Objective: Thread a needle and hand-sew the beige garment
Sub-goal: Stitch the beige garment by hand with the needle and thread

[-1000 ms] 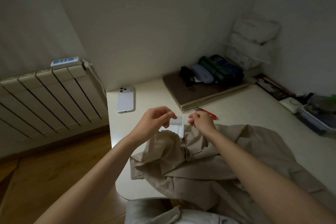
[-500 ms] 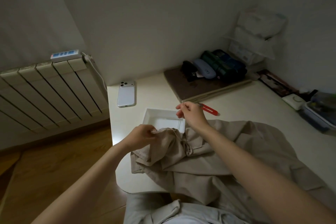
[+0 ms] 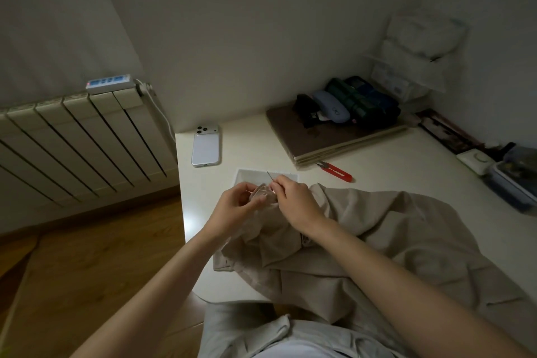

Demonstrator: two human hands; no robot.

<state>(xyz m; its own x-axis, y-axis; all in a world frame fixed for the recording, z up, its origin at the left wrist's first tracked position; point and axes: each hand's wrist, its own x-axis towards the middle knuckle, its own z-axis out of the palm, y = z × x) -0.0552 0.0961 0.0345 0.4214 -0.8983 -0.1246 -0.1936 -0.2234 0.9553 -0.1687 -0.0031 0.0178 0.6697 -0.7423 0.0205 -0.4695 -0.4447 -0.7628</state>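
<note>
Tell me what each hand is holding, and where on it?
The left hand pinches a bunched fold of the beige garment; the right hand pinches the needle by its lower end, tip sticking up.

Plain beige garment (image 3: pixel 377 241); white table (image 3: pixel 406 160); white tray (image 3: pixel 250 176); red-handled snips (image 3: pixel 338 172); pale lilac phone (image 3: pixel 205 146); cream ribbed radiator (image 3: pixel 72 139); warm brown wood-grain floor (image 3: pixel 87 270).

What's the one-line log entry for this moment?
phase: sewing | left hand: pinches beige garment fold | right hand: pinches needle beside fold | red thread snips: on table, untouched
</note>
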